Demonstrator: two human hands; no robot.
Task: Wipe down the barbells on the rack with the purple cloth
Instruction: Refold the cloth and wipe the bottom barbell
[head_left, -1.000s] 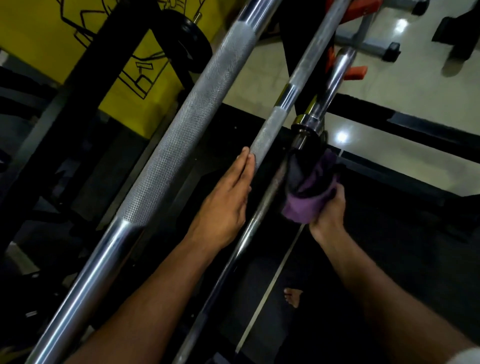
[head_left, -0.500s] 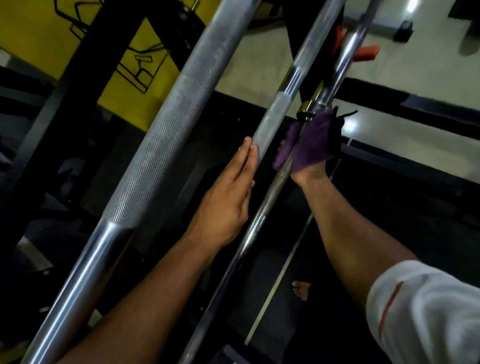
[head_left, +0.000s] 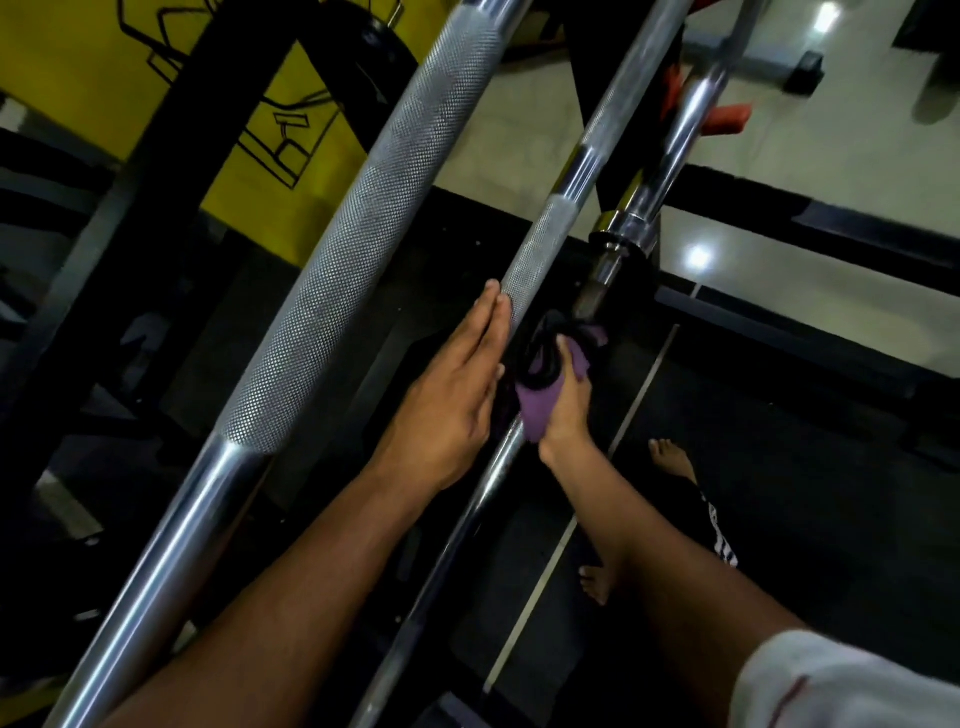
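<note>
Three steel barbells run diagonally from lower left to upper right. The nearest barbell (head_left: 332, 291) is thick with a knurled grip. My left hand (head_left: 452, 395) lies flat, fingers straight, against the side of the middle barbell (head_left: 540, 249). My right hand (head_left: 563, 410) grips the purple cloth (head_left: 540, 410), wrapped round the thin shaft just below the collar of the third barbell (head_left: 670, 156). Part of the cloth looks dark in shadow.
A black rack upright (head_left: 171, 171) crosses the upper left in front of a yellow wall (head_left: 104, 78). Black floor mats (head_left: 779, 467) and pale tiles (head_left: 779, 156) lie below. My bare feet (head_left: 670, 457) stand on the mat. An orange bench part (head_left: 727, 117) sits at the top right.
My right hand with the cloth slid up the third barbell toward its collar, then back down toward me. My left hand stayed against the middle barbell.
</note>
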